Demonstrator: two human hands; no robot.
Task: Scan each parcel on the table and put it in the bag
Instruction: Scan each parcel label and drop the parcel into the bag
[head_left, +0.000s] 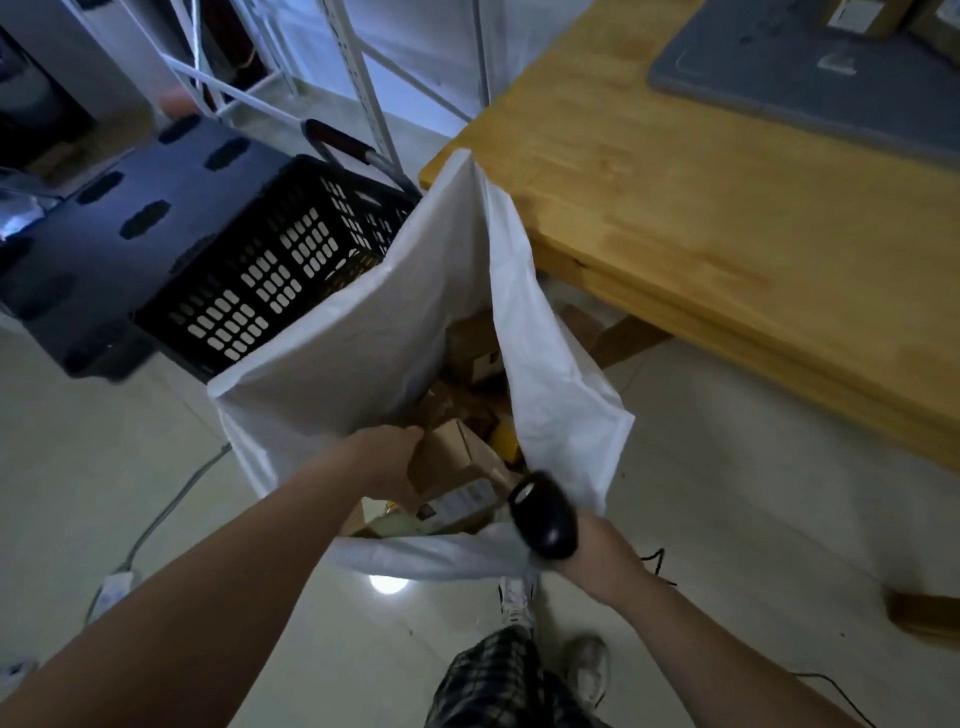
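A tall white bag (343, 343) stands open on the floor beside the wooden table (675, 208). Several cardboard parcels lie inside it. My left hand (387, 454) reaches down into the bag's mouth and grips a small brown cardboard parcel (457, 454) by its side. My right hand (597, 553) is at the bag's near rim, closed around a black handheld scanner (545, 514) and pressing against the rim. A grey mat (810, 73) lies at the table's far end, with more parcels (857, 15) at the top edge of the view.
A black perforated crate (270, 260) on a trolley stands left of the bag, next to a dark lid (114, 218). White shelf frames (363, 78) rise behind. Cables and a power strip (111, 587) lie on the tiled floor at left. My legs and shoes (587, 670) are below.
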